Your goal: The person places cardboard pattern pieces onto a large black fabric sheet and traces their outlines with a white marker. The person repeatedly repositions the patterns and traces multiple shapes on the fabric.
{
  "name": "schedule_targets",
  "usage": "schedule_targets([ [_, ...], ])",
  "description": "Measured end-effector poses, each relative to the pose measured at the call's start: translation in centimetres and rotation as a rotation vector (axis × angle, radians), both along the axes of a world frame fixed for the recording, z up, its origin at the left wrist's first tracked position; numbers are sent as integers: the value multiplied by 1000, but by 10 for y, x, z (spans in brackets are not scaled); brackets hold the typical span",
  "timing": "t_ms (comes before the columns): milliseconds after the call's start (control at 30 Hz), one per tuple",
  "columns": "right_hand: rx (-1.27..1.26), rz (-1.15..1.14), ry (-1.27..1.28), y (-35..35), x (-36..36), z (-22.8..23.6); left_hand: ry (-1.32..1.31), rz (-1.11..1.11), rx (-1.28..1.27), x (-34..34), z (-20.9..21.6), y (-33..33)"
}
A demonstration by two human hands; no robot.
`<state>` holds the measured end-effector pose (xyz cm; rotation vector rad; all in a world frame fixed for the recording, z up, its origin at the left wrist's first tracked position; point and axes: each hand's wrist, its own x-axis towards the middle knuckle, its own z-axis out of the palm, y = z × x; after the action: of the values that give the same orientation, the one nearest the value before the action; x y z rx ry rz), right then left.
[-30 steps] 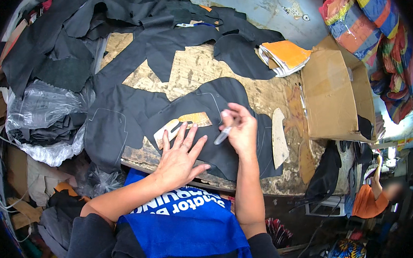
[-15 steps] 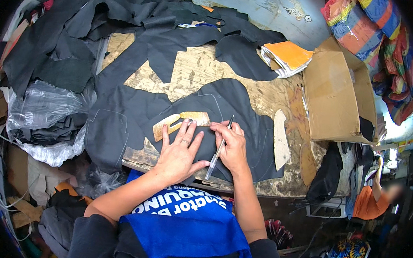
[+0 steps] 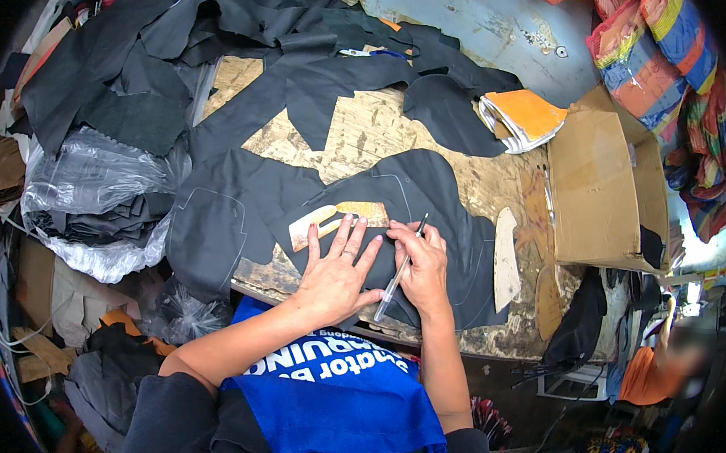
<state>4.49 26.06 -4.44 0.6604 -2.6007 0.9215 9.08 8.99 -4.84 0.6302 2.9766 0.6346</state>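
Note:
A curved, yellowish-tan template [image 3: 361,210] with a slot in it lies on a piece of black leather [image 3: 417,180]. My left hand [image 3: 333,276] rests flat with its fingers spread, its fingertips pressing on the template's near edge. Just right of it, my right hand [image 3: 421,268] grips a clear-barrelled pen [image 3: 391,291], which slants across the fingers. The fingertips of that hand are by the template's right end; the pen's writing point cannot be made out. Thin pale outlines show on the leather and on another black piece [image 3: 206,241] to the left.
An off-white curved template [image 3: 505,257] lies at the right, near a cardboard box [image 3: 598,180]. Folded orange-and-white cloth [image 3: 518,118] sits behind. Black leather scraps [image 3: 217,31] heap at the far left, above a plastic bag [image 3: 95,199]. Worn wooden table [image 3: 370,130] shows between pieces.
The whole view has shifted, so the table and things appear farther right and slightly lower. Both hands keep nearly the same place on the template and leather.

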Motion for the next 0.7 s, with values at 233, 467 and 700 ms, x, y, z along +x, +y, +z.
schedule_targets([
  [233, -29, 3, -38, -1, 0, 4, -4, 21, -19, 0, 3, 1],
  [467, -635, 23, -426, -26, 4, 38, -14, 25, 27, 0, 3, 1],
  [700, -510, 273, -651, -84, 1, 32, -91, 5, 78, -3, 6, -3],
])
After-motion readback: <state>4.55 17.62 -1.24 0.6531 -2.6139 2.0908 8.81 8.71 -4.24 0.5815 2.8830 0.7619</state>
